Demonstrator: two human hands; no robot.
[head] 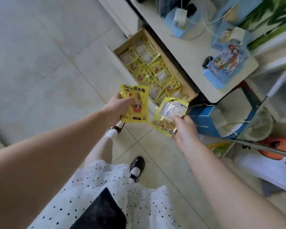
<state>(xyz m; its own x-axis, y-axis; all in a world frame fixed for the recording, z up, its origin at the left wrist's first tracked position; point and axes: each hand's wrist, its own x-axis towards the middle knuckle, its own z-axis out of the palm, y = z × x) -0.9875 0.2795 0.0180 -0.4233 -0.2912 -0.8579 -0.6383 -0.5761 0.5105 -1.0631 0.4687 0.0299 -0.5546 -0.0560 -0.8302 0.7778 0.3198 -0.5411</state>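
Yellow cartoon packet [139, 98] sits in the left grip [117, 109], whose fingers curl round its left edge, printed face up, above the tiled floor [40, 63]. The right grip [185, 131] pinches a second yellow packet [169, 111] by its lower corner, label side up. The two packets are near each other but apart. Just beyond them an open cardboard box [132, 39] is packed with what look like matching sachets [155, 70], though they are blurred.
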